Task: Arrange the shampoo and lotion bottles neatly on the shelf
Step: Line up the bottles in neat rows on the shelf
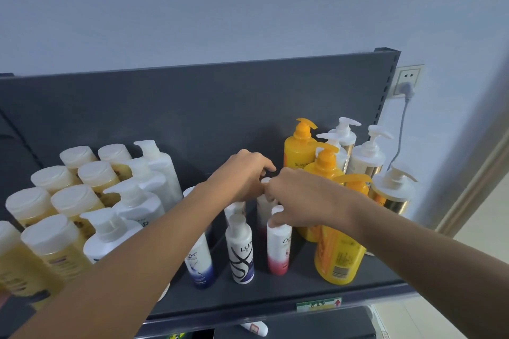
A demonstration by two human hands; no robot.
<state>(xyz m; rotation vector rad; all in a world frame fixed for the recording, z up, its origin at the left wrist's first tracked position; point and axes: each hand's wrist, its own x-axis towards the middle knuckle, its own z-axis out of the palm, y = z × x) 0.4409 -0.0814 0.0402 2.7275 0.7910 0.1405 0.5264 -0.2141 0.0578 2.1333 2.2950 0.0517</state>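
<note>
With my left hand (242, 176) and right hand (300, 198) closed around the small bottles (278, 245), I should move them slowly, keeping each upright and in line.

Glossy plastic bottles (239, 248), matt shelf (275, 292)

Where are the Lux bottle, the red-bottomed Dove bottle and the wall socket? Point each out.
Lux bottle (240, 253), head view, on its black-swirl label.
Red-bottomed Dove bottle (278, 252), head view, mid body.
Wall socket (407, 77), head view, on its white faceplate.
</note>
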